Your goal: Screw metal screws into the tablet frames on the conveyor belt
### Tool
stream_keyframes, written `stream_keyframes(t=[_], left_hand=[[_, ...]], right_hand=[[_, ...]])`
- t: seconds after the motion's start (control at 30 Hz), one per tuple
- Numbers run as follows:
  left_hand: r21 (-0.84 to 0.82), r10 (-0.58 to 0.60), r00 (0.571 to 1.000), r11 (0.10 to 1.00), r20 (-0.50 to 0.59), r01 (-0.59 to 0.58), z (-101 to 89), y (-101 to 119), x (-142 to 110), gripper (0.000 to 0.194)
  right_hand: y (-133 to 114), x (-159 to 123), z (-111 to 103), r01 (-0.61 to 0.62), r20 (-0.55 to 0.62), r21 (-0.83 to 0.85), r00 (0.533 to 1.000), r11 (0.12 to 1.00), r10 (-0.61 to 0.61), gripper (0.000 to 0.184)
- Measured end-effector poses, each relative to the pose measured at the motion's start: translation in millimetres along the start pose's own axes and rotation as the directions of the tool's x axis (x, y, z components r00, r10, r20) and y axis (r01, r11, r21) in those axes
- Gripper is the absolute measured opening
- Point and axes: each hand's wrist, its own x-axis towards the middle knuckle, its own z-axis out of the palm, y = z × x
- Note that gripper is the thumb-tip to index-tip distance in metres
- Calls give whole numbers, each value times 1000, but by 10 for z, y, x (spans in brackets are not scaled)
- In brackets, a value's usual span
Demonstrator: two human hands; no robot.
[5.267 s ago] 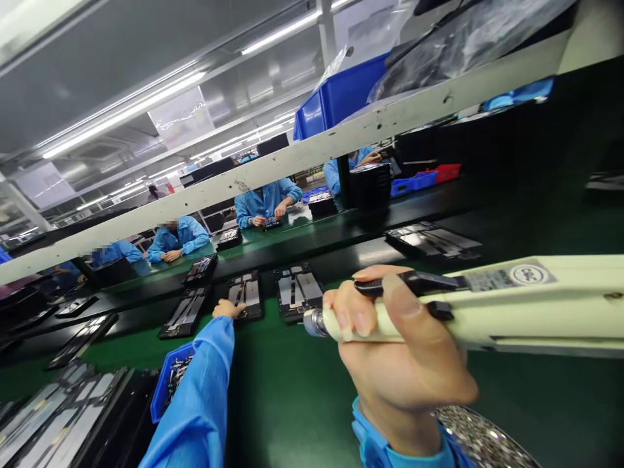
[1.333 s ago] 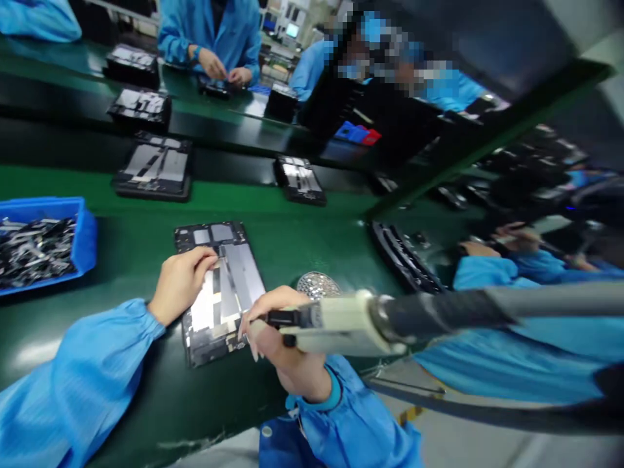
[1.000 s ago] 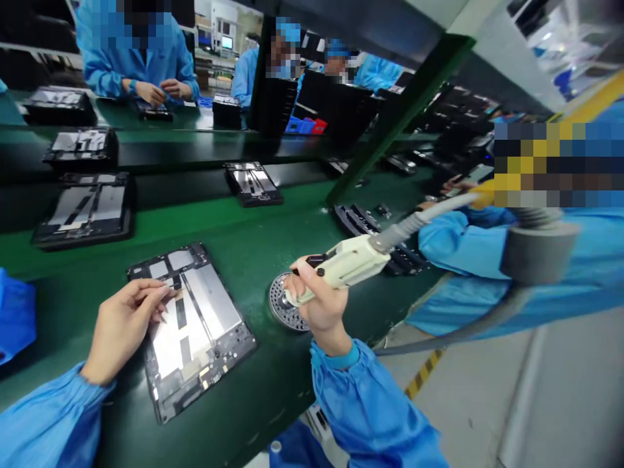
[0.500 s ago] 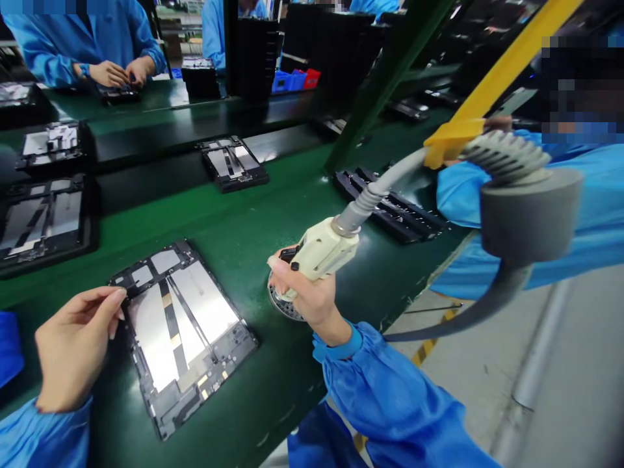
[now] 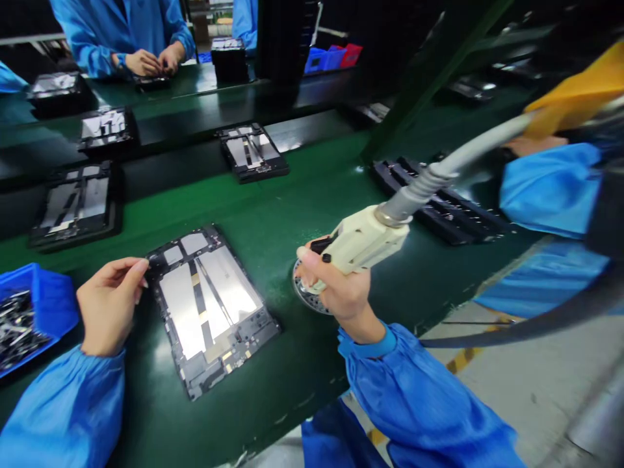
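An opened tablet chassis [image 5: 209,305] with silver plates and black flex strips lies flat on the green bench. My left hand [image 5: 110,302] rests at its upper left corner, fingers curled with the fingertips touching the frame edge. My right hand [image 5: 336,286] is closed round a cream electric screwdriver [image 5: 363,244] whose grey cable runs up to the right. The driver's tip points down over a round metal screw dish [image 5: 307,296], mostly hidden by my hand.
A blue bin of small metal parts [image 5: 29,315] sits at the left. More tablet chassis [image 5: 251,153] ride the black conveyor behind. A stack of black trays [image 5: 439,201] lies at the right beside a co-worker's blue sleeve [image 5: 550,185]. Another worker's hands [image 5: 151,62] work across the line.
The view has swung from the conveyor down to the bench. My right hand took the screwdriver from the chassis to the screw dish. My left hand slid to the chassis corner.
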Motion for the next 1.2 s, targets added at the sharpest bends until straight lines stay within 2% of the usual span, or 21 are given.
stream_keyframes(t=[0.1,0.23,0.37,0.47,0.6,0.8,0.97,1.07,1.2], left_hand=[[-24,-14,1000,1000,-5,14,-10,-37,86,37],[-73,-81,996,994,-38,78,19,-137,232,49],[-47,-118,992,992,51,121,70,-240,352,48],[-36,-114,991,993,64,117,115,-296,399,36],[-46,-107,992,993,59,110,162,-326,410,19],[-29,-136,983,990,124,140,171,-319,402,18],[-20,-136,978,990,160,141,175,-326,408,18],[-18,-164,970,985,181,170,192,-348,429,20],[-9,-190,963,981,190,195,220,-379,449,20]], right_hand=[[-8,5,-20,28,-9,-2,1000,1000,-28,24],[-249,28,79,90,-38,66,995,994,-88,22],[-514,37,379,89,14,105,996,990,-91,24],[-536,29,675,64,100,98,992,993,-74,25],[-380,44,1072,63,192,146,977,987,-91,28],[-85,129,1676,16,287,177,955,984,-67,34],[221,205,2201,-12,328,187,943,982,-51,30],[389,224,2410,-17,339,167,940,986,-41,31],[525,230,2521,2,345,136,937,991,-49,33]])
